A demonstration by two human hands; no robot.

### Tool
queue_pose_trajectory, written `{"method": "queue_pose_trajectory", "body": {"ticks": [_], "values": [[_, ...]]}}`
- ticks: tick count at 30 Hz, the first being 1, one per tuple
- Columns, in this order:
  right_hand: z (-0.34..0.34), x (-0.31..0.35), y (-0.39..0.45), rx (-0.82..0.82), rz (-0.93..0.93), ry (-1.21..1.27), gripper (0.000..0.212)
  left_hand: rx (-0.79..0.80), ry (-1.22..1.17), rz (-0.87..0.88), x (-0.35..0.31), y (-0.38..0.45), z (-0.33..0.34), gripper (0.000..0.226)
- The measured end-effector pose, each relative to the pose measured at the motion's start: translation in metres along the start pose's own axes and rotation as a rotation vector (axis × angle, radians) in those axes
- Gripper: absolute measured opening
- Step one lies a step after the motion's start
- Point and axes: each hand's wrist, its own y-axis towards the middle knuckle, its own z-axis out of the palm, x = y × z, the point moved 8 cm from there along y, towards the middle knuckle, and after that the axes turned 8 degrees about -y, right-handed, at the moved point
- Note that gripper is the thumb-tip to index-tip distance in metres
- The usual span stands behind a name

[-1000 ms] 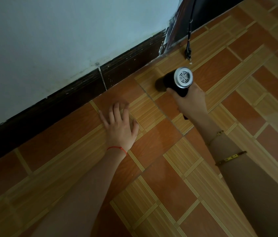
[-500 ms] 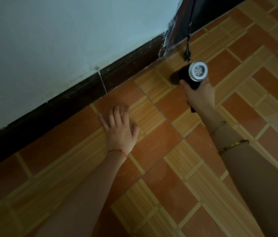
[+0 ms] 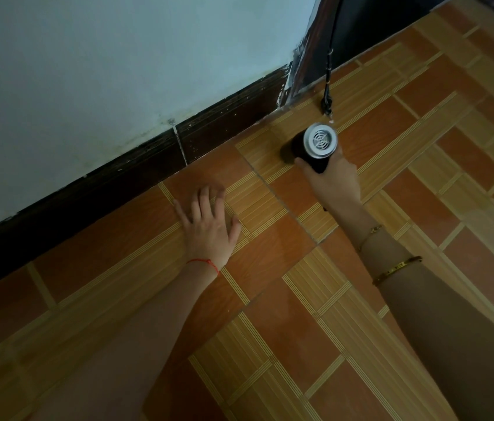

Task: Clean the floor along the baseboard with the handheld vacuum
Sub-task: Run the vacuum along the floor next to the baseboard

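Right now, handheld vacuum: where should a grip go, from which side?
Grip the black barrel of the handheld vacuum, coming from the room side as the right hand does. Its nose points down at the floor near the baseboard; avoid covering the silver vent cap, probably an air opening.

The tiled floor (image 3: 285, 299) lies open across the near and right parts of the scene. On the left and far side, the dark baseboard (image 3: 136, 174) and wall (image 3: 103, 62) close it off. At the far right, a black cord (image 3: 327, 86) hangs down to the floor beside the door frame (image 3: 303, 56), just past the handheld vacuum (image 3: 315, 147). The left hand (image 3: 209, 229) lies flat on the tiles near the baseboard, blocking that strip.
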Motion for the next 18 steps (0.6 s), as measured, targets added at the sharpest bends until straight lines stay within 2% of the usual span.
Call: {"method": "queue_pose_trajectory", "body": {"ticks": [3,9,13,16,18], "values": [[0.016,0.024,-0.024,0.127,-0.169,0.003,0.076,0.033,-0.072,0.009,0.003,-0.005,-0.007,0.062],[0.042,0.056,-0.086,0.256,-0.393,0.062,0.075,-0.054,-0.084,-0.045,0.031,-0.064,-0.031,0.058],[0.045,0.058,-0.114,0.291,-0.390,0.123,0.070,-0.039,-0.059,-0.138,0.056,-0.106,-0.034,0.059],[0.046,0.063,-0.141,0.348,-0.406,0.048,0.071,-0.039,-0.060,-0.202,0.073,-0.137,-0.038,0.057],[0.051,0.069,-0.162,0.411,-0.430,0.086,0.071,-0.061,-0.066,-0.241,0.082,-0.153,-0.041,0.055]]}}
